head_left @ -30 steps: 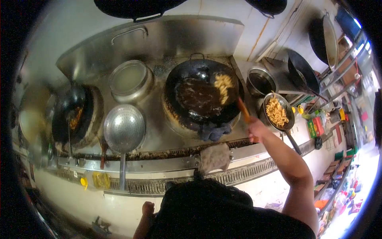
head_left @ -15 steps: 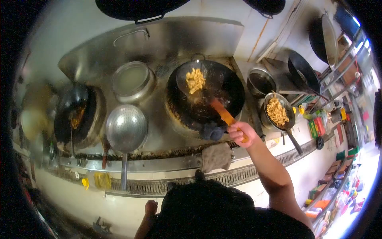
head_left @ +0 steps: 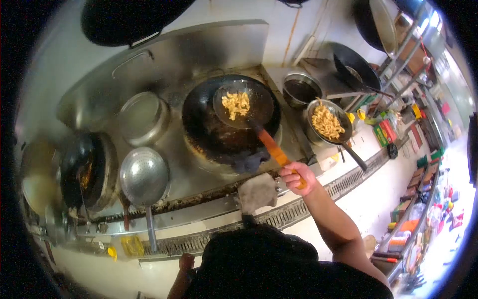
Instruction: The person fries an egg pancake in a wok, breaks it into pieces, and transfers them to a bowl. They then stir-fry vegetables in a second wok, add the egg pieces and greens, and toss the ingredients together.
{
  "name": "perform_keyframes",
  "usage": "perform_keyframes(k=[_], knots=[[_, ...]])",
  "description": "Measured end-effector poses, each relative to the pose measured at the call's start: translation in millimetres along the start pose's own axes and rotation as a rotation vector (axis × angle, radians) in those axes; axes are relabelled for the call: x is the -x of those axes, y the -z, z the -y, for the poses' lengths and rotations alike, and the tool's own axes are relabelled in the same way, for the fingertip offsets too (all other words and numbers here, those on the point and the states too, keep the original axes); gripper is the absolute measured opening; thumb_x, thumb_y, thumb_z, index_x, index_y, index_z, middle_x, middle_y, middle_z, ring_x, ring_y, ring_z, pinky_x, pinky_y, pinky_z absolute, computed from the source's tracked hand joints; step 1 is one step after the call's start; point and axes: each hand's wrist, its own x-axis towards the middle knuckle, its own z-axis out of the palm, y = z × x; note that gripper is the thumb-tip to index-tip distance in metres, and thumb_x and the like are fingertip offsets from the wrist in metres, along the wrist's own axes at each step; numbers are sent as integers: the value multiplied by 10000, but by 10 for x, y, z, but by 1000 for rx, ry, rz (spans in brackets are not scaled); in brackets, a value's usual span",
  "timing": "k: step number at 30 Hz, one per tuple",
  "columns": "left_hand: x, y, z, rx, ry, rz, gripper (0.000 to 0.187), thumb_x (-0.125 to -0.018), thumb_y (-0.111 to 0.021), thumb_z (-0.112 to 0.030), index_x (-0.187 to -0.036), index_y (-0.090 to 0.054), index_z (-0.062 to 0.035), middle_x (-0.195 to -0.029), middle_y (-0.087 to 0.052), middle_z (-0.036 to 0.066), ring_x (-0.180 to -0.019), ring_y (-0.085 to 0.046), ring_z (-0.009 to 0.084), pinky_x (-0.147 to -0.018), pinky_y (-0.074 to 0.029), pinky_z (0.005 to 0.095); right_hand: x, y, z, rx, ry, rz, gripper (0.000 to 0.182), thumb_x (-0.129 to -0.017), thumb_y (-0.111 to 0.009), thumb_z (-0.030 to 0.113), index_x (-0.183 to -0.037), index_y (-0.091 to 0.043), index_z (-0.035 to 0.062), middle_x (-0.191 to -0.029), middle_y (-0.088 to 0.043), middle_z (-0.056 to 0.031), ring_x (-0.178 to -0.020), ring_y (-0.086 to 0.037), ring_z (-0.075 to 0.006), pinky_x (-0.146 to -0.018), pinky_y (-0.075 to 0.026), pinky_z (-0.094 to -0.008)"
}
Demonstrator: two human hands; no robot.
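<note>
My right hand (head_left: 298, 178) is wrapped round the orange-brown handle of a skimmer (head_left: 256, 94). Its round, dark bowl hangs over a large black wok (head_left: 199, 142) on the stove and carries golden-brown fried pieces (head_left: 235, 104). Dark, shiny liquid seems to lie in the wok beneath it. A dark cloth (head_left: 251, 162) lies on the wok's near rim. To the right, a second long-handled strainer (head_left: 342, 140) full of similar fried pieces (head_left: 326, 122) rests on a pot. Down by my body, my left hand (head_left: 186, 261) looks curled into a fist, small and dim.
A perforated metal ladle (head_left: 144, 177) and a lidded or liquid-filled steel pot (head_left: 142, 119) are on the left, beside another wok (head_left: 102, 174). A pot of dark liquid (head_left: 301, 90) stands back right. A grey rag (head_left: 259, 192) hangs at the front edge, above a grated gutter (head_left: 284, 219).
The view has turned, shifting the stove leftward. My right hand has drawn the skimmer slightly toward me and to the right over the wok, with fried pieces still in it. My left hand stays low.
</note>
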Motion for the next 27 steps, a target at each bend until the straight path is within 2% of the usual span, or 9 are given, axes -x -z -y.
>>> perform_keyframes(k=[4, 6, 9, 12, 15, 16, 19, 24, 27], knots=[[-360, 139, -16, -65, -99, -7, 92, -680, -569, -146, -710, -614, -71, -798, -590, 157, -869, -562, 309, -748, -469, 401, 601, -161, 0, -45, 158, -13, 105, -802, -477, 108, -852, -409, 46, -627, -396, 3, -419, -365, -59, -318, -291, -195], [-453, 305, -61, -51, -136, -4, 74, -666, -553, -119, -682, -601, -65, -769, -580, 156, -835, -559, 316, -727, -467, 408, 908, -264, 9, 236, 409, -209, 106, -791, -474, 133, -755, -408, 57, -555, -365, 12, -374, -326, -60, -306, -276, -187], [-515, 607, -110, -25, -164, -2, 58, -646, -529, -79, -641, -581, -55, -725, -564, 155, -784, -553, 326, -696, -463, 418, 1261, -442, -30, 645, 813, -658, 305, -729, -451, 4, -1021, -443, 90, -581, -436, -35, -396, -395, -96, -283, -299, -215], [-538, 535, -89, -100, -197, -84, 57, -636, -526, -69, -630, -581, -54, -708, -562, 152, -770, -553, 327, -690, -463, 418, 1525, -27, 152, 1380, 926, -1210, 561, -722, -449, 11, -1273, -378, 91, -647, -549, -133, -493, -546, -208, -428, -434, -338], [-618, 322, 16, -129, -244, -162, 54, -625, -541, -73, -637, -590, -54, -710, -568, 151, -767, -557, 324, -687, -470, 412, 1665, 201, 207, 1719, 979, -1442, 599, -690, -415, -51, -1281, -383, 40, -880, -595, -180, -627, -577, -228, -604, -479, -297], [-636, 283, 47, -75, -267, -158, 53, -617, -550, -75, -640, -594, -54, -715, -572, 152, -761, -561, 324, -679, -474, 409, 1665, 240, 193, 1716, 980, -1445, 599, -690, -415, -51, -1281, -383, 40, -880, -595, -180, -627, -577, -228, -604, -479, -297], [-608, 201, 93, -39, -267, -232, 40, -605, -563, -82, -620, -588, -54, -683, -568, 153, -724, -565, 329, -648, -479, 414, 1585, 269, 117, 1665, 919, -1593, 592, -685, -423, -55, -1269, -390, 36, -1086, -534, -257, -998, -532, -359, -816, -439, -345], [-578, 211, 128, -65, -213, -194, 24, -597, -568, -95, -598, -579, -74, -650, -554, 136, -696, -562, 322, -609, -470, 431, 1551, 241, 164, 1651, 936, -1594, 610, -690, -431, -47, -1287, -371, 63, -1017, -553, -255, -903, -559, -361, -750, -456, -362], [-473, 414, 8, -29, -195, -190, 24, -595, -566, -106, -593, -576, -84, -643, -552, 127, -701, -564, 320, -600, -465, 435, 1421, 172, 142, 1744, 1037, -1511, 663, -726, -461, 10, -1342, -292, 189, -727, -576, -252, -686, -578, -398, -625, -443, -445]])
